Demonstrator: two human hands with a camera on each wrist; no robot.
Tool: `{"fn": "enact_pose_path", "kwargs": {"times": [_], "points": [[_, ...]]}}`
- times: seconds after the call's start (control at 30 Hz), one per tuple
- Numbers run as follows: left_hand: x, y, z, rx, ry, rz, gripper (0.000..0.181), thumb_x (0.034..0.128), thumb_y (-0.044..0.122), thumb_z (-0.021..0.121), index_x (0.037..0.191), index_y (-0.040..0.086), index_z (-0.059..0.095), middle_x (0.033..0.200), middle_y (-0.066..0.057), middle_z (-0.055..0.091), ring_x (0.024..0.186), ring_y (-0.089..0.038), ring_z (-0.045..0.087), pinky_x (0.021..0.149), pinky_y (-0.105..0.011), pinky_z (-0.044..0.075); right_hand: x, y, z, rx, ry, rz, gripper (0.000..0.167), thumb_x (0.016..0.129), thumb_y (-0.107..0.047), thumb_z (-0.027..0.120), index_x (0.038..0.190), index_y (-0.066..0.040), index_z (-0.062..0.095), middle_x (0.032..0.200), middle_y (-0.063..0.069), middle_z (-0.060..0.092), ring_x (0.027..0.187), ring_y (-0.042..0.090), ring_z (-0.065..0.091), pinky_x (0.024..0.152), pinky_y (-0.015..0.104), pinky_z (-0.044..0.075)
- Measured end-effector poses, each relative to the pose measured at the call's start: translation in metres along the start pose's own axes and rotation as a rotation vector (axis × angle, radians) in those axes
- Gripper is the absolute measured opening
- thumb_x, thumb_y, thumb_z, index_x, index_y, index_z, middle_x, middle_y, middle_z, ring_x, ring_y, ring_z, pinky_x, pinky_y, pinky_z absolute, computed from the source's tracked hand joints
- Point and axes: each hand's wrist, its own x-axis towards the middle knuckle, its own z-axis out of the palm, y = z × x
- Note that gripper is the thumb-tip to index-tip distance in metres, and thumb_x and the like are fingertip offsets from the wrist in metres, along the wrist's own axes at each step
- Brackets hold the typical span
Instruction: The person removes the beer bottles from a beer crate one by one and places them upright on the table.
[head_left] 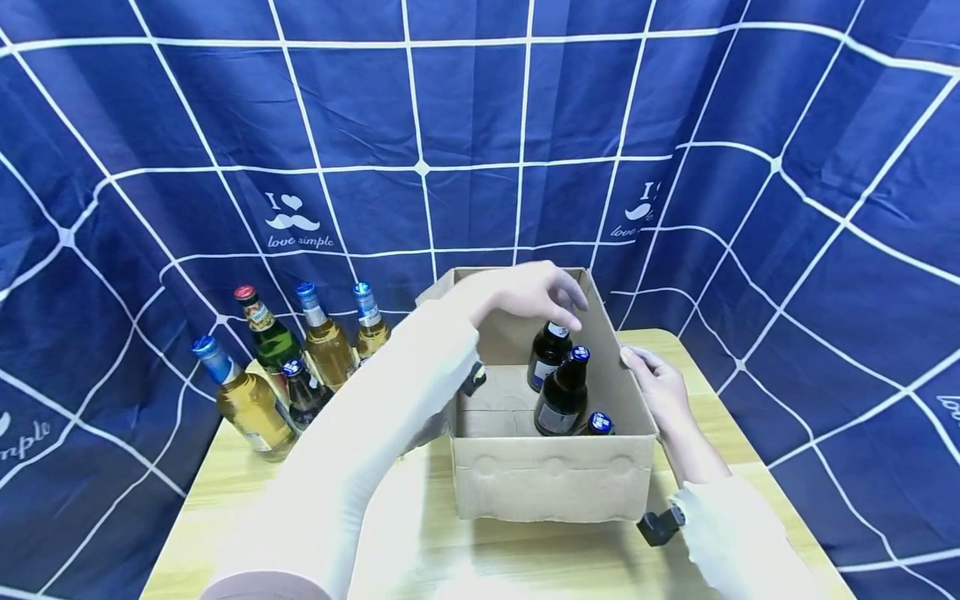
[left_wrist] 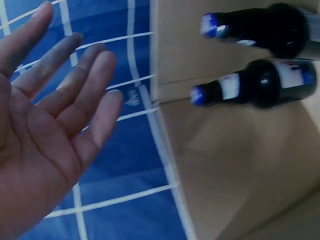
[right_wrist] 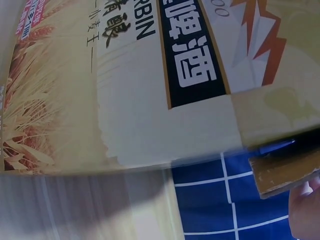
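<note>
An open cardboard box (head_left: pixel 551 479) stands on the table. Inside, along its right wall, are three dark beer bottles with blue caps: a far one (head_left: pixel 543 358), a middle one (head_left: pixel 558 404) and a near one (head_left: pixel 600 423) mostly hidden by the front wall. Above the far bottle is my left hand (head_left: pixel 534 290); the left wrist view shows its palm (left_wrist: pixel 45 130) with nothing in it, apart from the bottles. My right hand (head_left: pixel 663 390) holds the right side of the box near its top edge, with only part of the hand showing in the right wrist view.
Left of the box stand a green bottle with a red cap (head_left: pixel 273 333), several amber bottles with blue tops (head_left: pixel 251 408) and a dark bottle (head_left: pixel 303 396). My left forearm covers part of that group. A blue gridded curtain (head_left: pixel 480 125) surrounds the wooden table (head_left: pixel 442 550).
</note>
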Motion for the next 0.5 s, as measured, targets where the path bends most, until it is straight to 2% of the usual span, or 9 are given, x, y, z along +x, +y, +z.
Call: {"fn": "enact_pose_path", "kwargs": {"times": [0.2,0.33,0.5], "points": [[0.019,-0.001,0.032,-0.068,-0.11,-0.013,0.041,0.0865,0.023,0.072,0.122,0.005,0.062,0.109,-0.004,0.068,0.094,-0.008,0.061,0.077,-0.021,0.048,0.0,0.0,0.0,-0.012,0.006,0.01,0.01,0.093,-0.033,0.062,0.098,-0.028,0.069,0.082,-0.021,0.063,0.075,0.001,0.06,0.067,0.018,0.05],[0.024,-0.002,0.054,-0.146,-0.191,-0.008,0.041,0.0856,0.017,0.073,0.122,0.003,0.062,0.112,-0.01,0.067,0.098,-0.009,0.061,0.078,-0.019,0.048,0.0,0.0,0.0,-0.011,0.006,0.016,0.014,0.093,-0.033,0.062,0.101,-0.025,0.069,0.082,-0.021,0.063,0.075,0.001,0.061,0.068,0.019,0.051],[0.025,-0.006,0.079,-0.184,-0.27,-0.007,0.044,0.0832,0.01,0.074,0.124,0.003,0.061,0.112,-0.012,0.066,0.103,-0.014,0.06,0.081,-0.018,0.047,0.0,0.0,0.001,-0.013,0.016,0.014,0.017,0.093,-0.032,0.062,0.104,-0.022,0.069,0.084,-0.022,0.063,0.078,0.0,0.06,0.07,0.017,0.05]]}}
